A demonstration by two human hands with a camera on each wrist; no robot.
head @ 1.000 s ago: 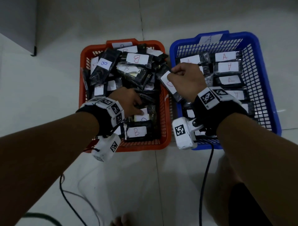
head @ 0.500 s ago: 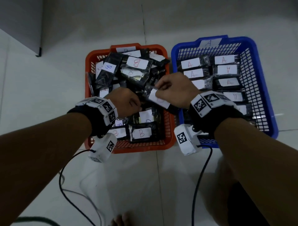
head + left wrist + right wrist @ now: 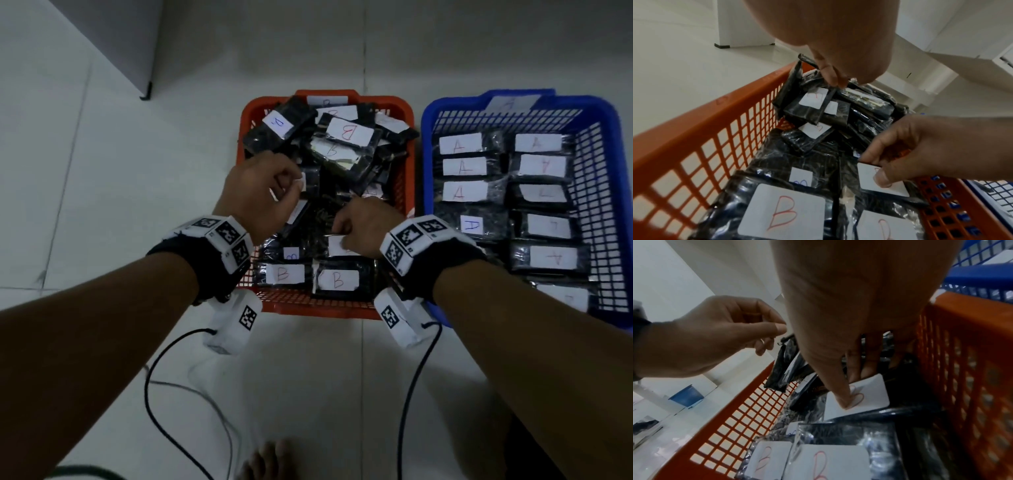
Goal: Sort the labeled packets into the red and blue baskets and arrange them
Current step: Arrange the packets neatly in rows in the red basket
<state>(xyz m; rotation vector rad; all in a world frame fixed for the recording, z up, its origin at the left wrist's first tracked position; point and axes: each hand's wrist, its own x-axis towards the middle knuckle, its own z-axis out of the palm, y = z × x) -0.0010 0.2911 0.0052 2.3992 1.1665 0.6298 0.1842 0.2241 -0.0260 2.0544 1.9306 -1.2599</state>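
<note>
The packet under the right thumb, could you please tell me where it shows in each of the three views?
Head: B-labelled packet sits low in the red basket, under the right hand.
Left wrist: packet right of centre, thumb on its label.
Right wrist: packet centre, thumb tip on the red B.
Shared landmark: the two front-row B packets, nearer the camera in all views.

white tiled floor (image 3: 102, 171), black cables (image 3: 164, 394), bare foot (image 3: 270, 462)
</note>
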